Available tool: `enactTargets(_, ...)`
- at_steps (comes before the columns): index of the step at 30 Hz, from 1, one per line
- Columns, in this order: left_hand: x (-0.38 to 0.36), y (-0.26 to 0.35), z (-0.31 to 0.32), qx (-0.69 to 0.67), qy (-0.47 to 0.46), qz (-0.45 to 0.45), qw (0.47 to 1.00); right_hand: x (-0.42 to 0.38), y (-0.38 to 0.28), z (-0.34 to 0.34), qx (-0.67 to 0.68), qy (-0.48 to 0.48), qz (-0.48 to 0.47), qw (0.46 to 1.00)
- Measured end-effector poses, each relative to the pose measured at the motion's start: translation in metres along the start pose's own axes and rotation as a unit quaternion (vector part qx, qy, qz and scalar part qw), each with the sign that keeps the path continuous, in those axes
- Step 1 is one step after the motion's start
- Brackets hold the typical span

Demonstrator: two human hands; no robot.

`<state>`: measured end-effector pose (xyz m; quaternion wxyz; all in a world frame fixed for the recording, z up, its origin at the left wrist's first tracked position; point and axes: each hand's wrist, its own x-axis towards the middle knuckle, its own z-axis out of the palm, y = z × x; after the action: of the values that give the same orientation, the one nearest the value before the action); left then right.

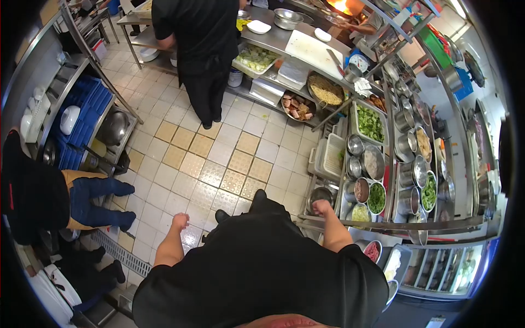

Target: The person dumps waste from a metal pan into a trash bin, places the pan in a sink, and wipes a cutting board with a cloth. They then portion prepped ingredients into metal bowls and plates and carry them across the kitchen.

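My left hand [180, 221] hangs out over the tiled floor, its fingers loosely curled with nothing visible in them. On the other side, my right hand [322, 207] is closed at the near rim of a round metal bowl [320, 194]. The fingertips are small and partly hidden there, but they seem to grip the rim. Just beyond the bowl are metal pots [354, 145] and a container of chopped greens [377, 198]. A tub of shredded pale food [360, 213] stands close to my right forearm.
A person in black [199, 49] stands at the far steel counter. Another person [33, 191] is on the left beside blue crates [87, 117]. A cutting board [314, 52] with a knife [335, 61] lies on the counter. Flames [342, 6] rise at the back.
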<state>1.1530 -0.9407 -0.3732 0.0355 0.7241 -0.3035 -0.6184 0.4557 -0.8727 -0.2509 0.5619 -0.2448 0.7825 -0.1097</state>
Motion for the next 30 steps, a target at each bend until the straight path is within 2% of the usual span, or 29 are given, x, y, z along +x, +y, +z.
enactTargets(3,0.001,0.052,-0.004,-0.009,0.023,0.024,0.999,0.011,-0.023,-0.004,0.058,0.094,-0.004,0.994)
enactTargets(6,-0.001,0.101,-0.006,-0.043,0.051,0.054,0.996,0.043,-0.029,-0.003,0.072,0.088,-0.008,0.993)
enactTargets(7,-0.003,0.119,-0.008,-0.032,0.047,0.044,0.997,0.057,-0.025,-0.004,0.032,0.087,-0.006,0.996)
enactTargets(11,-0.01,0.167,-0.012,-0.056,0.087,0.052,0.993,0.087,-0.037,0.002,0.023,0.019,0.079,0.996)
enactTargets(14,-0.012,0.181,-0.017,-0.061,0.119,0.035,0.99,0.111,-0.048,-0.01,0.02,-0.021,0.103,0.994)
enactTargets(17,-0.008,0.192,-0.025,-0.026,0.134,0.007,0.991,0.144,-0.058,-0.032,0.02,-0.015,0.07,0.997)
enactTargets(21,-0.008,0.214,-0.022,-0.007,0.143,-0.005,0.99,0.209,-0.053,-0.07,0.042,-0.057,0.049,0.996)
enactTargets(24,-0.007,0.24,0.0,-0.023,0.152,0.017,0.988,0.195,-0.089,-0.093,-0.008,0.018,0.037,0.999)
enactTargets(28,0.009,0.253,0.041,0.036,0.107,0.069,0.991,0.24,-0.091,-0.115,0.024,-0.007,0.072,0.997)
enactTargets(30,0.017,0.256,0.064,0.081,0.085,0.039,0.992,0.227,-0.107,-0.111,0.05,0.005,0.08,0.996)
